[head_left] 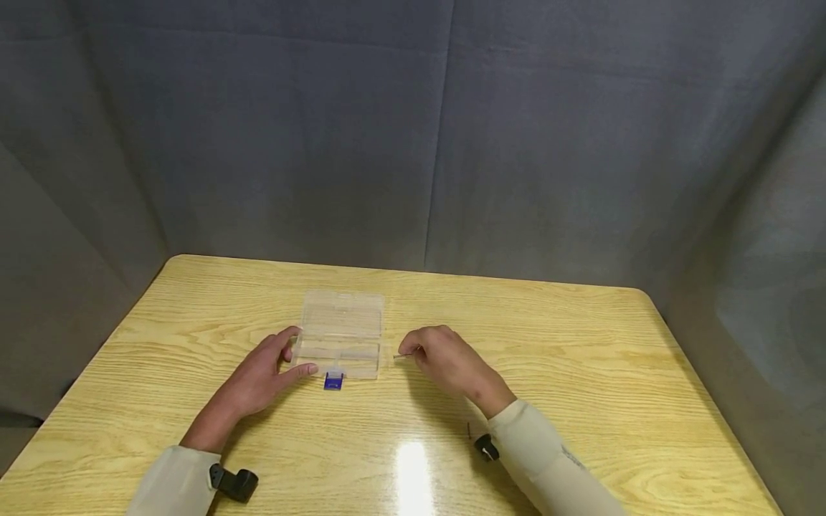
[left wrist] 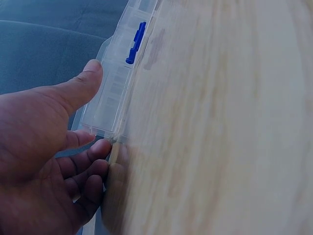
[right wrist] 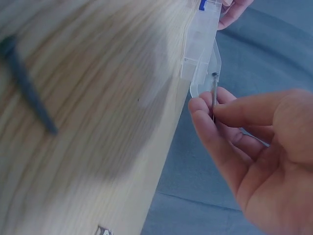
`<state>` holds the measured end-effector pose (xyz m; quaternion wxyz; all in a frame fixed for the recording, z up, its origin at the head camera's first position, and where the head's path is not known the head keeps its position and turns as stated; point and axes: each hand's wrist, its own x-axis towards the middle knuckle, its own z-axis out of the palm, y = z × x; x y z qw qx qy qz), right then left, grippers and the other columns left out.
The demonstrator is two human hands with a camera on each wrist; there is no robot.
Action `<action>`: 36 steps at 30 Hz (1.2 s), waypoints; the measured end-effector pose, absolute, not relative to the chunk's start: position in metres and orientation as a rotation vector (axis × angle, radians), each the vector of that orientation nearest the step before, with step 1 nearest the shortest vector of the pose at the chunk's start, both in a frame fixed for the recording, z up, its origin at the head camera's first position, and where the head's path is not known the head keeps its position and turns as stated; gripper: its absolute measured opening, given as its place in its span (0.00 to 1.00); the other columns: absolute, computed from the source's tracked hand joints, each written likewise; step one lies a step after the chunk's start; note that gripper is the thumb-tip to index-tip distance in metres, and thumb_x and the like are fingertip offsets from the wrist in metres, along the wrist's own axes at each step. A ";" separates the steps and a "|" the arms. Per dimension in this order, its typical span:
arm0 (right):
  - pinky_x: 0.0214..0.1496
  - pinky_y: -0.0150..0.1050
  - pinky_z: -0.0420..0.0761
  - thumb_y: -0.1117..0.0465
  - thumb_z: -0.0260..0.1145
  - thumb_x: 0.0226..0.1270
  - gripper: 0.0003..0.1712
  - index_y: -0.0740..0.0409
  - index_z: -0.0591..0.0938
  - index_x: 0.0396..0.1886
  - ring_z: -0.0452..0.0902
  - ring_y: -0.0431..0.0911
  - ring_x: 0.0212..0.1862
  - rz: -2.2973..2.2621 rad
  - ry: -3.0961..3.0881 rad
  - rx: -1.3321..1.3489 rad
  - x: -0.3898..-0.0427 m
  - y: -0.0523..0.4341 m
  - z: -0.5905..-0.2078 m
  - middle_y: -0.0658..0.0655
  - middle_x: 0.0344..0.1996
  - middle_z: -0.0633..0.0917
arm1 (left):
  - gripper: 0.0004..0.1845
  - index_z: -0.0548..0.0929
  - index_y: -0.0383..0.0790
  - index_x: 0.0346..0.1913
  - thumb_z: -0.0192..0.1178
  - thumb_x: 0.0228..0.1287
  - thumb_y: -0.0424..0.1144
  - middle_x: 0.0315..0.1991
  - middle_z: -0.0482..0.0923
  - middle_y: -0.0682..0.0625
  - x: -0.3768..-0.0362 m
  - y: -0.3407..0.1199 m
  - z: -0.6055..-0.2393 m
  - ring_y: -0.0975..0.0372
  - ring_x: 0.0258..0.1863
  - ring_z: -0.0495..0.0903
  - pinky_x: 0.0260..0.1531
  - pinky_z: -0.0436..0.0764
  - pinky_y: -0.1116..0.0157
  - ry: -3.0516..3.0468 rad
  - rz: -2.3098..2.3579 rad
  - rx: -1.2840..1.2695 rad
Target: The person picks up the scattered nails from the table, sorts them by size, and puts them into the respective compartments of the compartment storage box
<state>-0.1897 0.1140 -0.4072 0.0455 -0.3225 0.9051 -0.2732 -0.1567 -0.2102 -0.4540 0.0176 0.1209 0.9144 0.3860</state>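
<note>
A clear plastic compartment box (head_left: pixel 338 351) lies on the table with its lid (head_left: pixel 343 312) folded back and a blue latch (head_left: pixel 333 381) at the front. My left hand (head_left: pixel 261 373) rests at the box's left end, its thumb stretched along the front corner and its index finger at the side. In the left wrist view the other fingers hang loosely bent beside the box end. Just right of the box, my right hand (head_left: pixel 448 362) pinches a thin silver metal rod (right wrist: pixel 214 93) between thumb and fingertips. The rod's far end is darker and slightly wider.
A dark slim screw or nail (right wrist: pixel 30 88) lies on the wooden table (head_left: pixel 581 358) near my right wrist. A small shiny metal piece (right wrist: pixel 103 230) shows at the lower edge of the right wrist view. Grey cloth (head_left: pixel 310 143) hangs behind the table.
</note>
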 end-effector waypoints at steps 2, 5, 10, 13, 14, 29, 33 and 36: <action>0.51 0.41 0.82 0.76 0.62 0.73 0.14 0.60 0.90 0.45 0.85 0.46 0.50 -0.873 2.750 -0.970 -0.192 0.111 -0.408 0.54 0.45 0.89 | 0.35 0.68 0.30 0.70 0.67 0.72 0.49 0.39 0.64 0.46 -0.157 -0.210 -0.454 0.55 0.38 0.67 0.41 0.66 0.53 2.840 1.200 0.381; 0.50 0.40 0.83 0.74 0.65 0.73 0.11 0.60 0.90 0.45 0.85 0.45 0.49 -0.913 2.749 -0.959 -0.195 0.105 -0.410 0.53 0.45 0.89 | 0.35 0.68 0.30 0.70 0.67 0.72 0.49 0.39 0.64 0.47 -0.157 -0.211 -0.454 0.55 0.38 0.67 0.41 0.66 0.53 2.838 1.206 0.378; 0.47 0.38 0.82 0.72 0.67 0.72 0.09 0.59 0.90 0.44 0.85 0.44 0.46 -0.943 2.754 -0.926 -0.200 0.097 -0.409 0.52 0.44 0.89 | 0.36 0.68 0.30 0.70 0.67 0.72 0.50 0.39 0.64 0.47 -0.156 -0.211 -0.454 0.55 0.39 0.67 0.41 0.66 0.53 2.833 1.203 0.361; 0.47 0.37 0.82 0.72 0.67 0.72 0.09 0.59 0.90 0.44 0.85 0.44 0.45 -0.952 2.751 -0.919 -0.202 0.092 -0.409 0.51 0.44 0.89 | 0.36 0.67 0.30 0.71 0.67 0.72 0.50 0.39 0.64 0.47 -0.156 -0.211 -0.454 0.55 0.39 0.68 0.41 0.66 0.53 2.834 1.196 0.360; 0.47 0.37 0.82 0.72 0.67 0.72 0.09 0.59 0.90 0.44 0.85 0.43 0.45 -0.955 2.750 -0.920 -0.203 0.090 -0.408 0.51 0.44 0.89 | 0.36 0.68 0.30 0.70 0.67 0.72 0.50 0.39 0.64 0.47 -0.156 -0.211 -0.454 0.55 0.39 0.68 0.41 0.66 0.53 2.837 1.189 0.359; 0.44 0.34 0.81 0.72 0.68 0.71 0.06 0.61 0.89 0.42 0.85 0.42 0.43 -1.034 2.721 -0.888 -0.216 0.060 -0.410 0.53 0.41 0.89 | 0.31 0.71 0.33 0.67 0.68 0.71 0.47 0.38 0.64 0.46 -0.158 -0.212 -0.456 0.57 0.33 0.64 0.36 0.66 0.58 2.834 1.211 0.382; 0.44 0.34 0.81 0.72 0.68 0.71 0.06 0.61 0.89 0.41 0.85 0.42 0.42 -1.026 2.720 -0.897 -0.218 0.052 -0.408 0.52 0.40 0.89 | 0.30 0.71 0.34 0.67 0.68 0.71 0.46 0.38 0.64 0.46 -0.159 -0.212 -0.456 0.57 0.32 0.64 0.36 0.65 0.59 2.833 1.211 0.378; 0.44 0.33 0.81 0.72 0.68 0.71 0.06 0.61 0.89 0.41 0.84 0.41 0.42 -1.038 2.705 -0.901 -0.219 0.046 -0.408 0.53 0.40 0.89 | 0.30 0.71 0.34 0.67 0.68 0.71 0.46 0.38 0.64 0.46 -0.159 -0.212 -0.457 0.58 0.32 0.63 0.35 0.65 0.59 2.835 1.213 0.384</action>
